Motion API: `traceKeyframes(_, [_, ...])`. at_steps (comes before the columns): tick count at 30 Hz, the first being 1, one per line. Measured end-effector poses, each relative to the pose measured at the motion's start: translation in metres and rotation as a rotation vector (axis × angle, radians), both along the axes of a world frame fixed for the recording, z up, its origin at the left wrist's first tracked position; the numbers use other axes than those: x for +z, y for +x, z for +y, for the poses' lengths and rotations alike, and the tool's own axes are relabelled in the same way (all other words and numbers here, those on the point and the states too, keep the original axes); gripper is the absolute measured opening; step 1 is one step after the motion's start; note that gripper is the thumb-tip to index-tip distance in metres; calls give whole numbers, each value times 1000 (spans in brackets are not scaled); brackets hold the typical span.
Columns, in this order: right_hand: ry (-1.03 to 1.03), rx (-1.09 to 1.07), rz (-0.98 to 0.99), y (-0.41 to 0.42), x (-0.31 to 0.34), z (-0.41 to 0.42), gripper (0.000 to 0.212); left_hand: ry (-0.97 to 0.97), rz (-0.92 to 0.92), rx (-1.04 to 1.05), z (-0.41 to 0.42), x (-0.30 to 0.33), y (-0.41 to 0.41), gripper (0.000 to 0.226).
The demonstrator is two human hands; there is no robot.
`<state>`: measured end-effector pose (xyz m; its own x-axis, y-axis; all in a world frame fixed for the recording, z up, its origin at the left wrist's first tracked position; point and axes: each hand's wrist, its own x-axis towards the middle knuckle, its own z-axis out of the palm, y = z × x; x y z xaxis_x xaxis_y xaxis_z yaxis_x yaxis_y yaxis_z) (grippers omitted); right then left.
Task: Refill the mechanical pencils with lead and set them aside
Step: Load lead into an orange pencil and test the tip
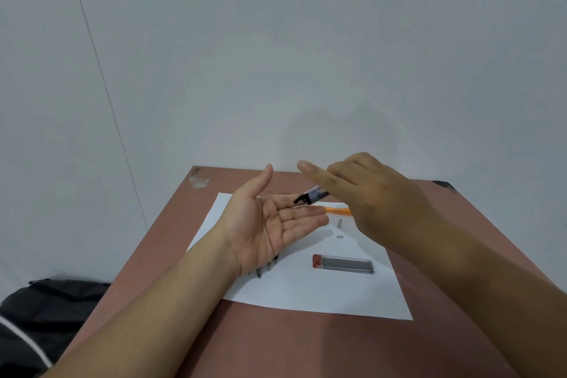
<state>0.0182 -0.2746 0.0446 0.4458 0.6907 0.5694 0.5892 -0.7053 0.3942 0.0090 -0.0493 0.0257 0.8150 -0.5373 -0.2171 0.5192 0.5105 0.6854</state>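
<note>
My left hand (276,224) is held palm up and flat over the white paper (322,294), fingers together. My right hand (374,193) holds a clear lead case (316,195) with a black cap, tilted cap-down over the left fingers. An orange mechanical pencil (337,209) lies on the paper behind the hands, partly hidden. Beside it lie a small grey cap (339,222) and a tiny white eraser (339,236). A second lead case (343,264) with a red cap lies flat on the paper. Several pencil tips (265,268) stick out from under my left wrist.
The brown table (276,347) stands against a pale wall. A black bag (46,310) sits on the floor at the left. A scuffed patch (198,181) marks the table's far left corner.
</note>
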Motion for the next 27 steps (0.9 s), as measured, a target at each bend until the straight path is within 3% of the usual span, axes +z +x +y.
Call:
traceKeyframes(4, [1, 16, -23, 1, 0, -2, 76, -1, -3, 10, 0, 0, 0, 86])
traceKeyframes(8, [14, -9, 21, 1, -1, -1, 98, -10, 9, 9, 0, 0, 0, 88])
traceKeyframes(12, [24, 14, -7, 1, -1, -4, 74, -8, 4, 6, 0, 0, 0, 86])
traceKeyframes(16, [65, -12, 31, -1, -2, -2, 98, -16, 19, 20, 0, 1, -1, 86])
traceKeyframes(19, [76, 22, 19, 0, -3, -4, 81, -26, 19, 11, 0, 1, -1, 86])
traceKeyframes(22, [77, -4, 36, 0, -4, -3, 96, -28, 24, 11, 0, 0, 0, 86])
traceKeyframes(27, [144, 11, 47, 3, -9, -6, 70, 19, -23, 50, -2, 0, -1, 78])
